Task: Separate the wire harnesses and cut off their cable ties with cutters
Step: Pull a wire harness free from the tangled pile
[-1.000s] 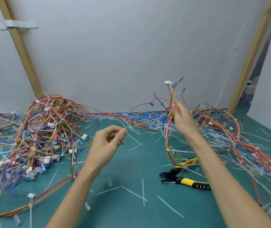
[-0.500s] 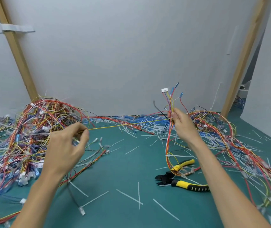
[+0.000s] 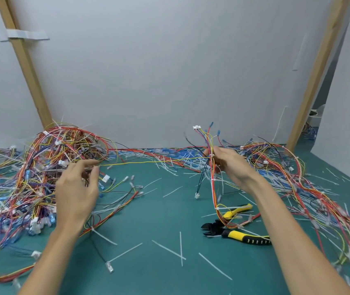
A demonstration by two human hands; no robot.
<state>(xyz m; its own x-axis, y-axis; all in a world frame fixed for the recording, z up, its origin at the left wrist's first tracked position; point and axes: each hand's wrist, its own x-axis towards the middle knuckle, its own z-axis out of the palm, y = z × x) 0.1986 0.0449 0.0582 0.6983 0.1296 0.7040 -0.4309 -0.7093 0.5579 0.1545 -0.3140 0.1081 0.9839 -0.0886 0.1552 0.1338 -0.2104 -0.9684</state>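
- As your left hand (image 3: 78, 188) crosses from mid-frame to the edge of the left pile (image 3: 42, 167), it draws one yellow wire (image 3: 155, 161) out of the harness (image 3: 213, 188) into a long, nearly level line across the middle of the frame.
- Left-hand grip: forefinger and thumb sit close together at the wire's left end, but blur hides the contact. You cannot tell whether the wire is pinched or just let go.
- Your right hand (image 3: 231, 167) stays put at centre right, fingers pinched round the harness just below its fanned connector ends. The rest of the bundle hangs down and trails onto the mat (image 3: 159, 220).
- White cable ties (image 3: 218, 208) remain on that hanging bundle, uncut.
- The cutters (image 3: 233, 233) lie untouched on the mat, lower right of centre, with the harness's lower loop draped over their handles.
- Judgement: one strand is nearly separated. Cutting cannot begin until you free a hand for the cutters.
- Risk: the stretched wire may snag in the left pile.
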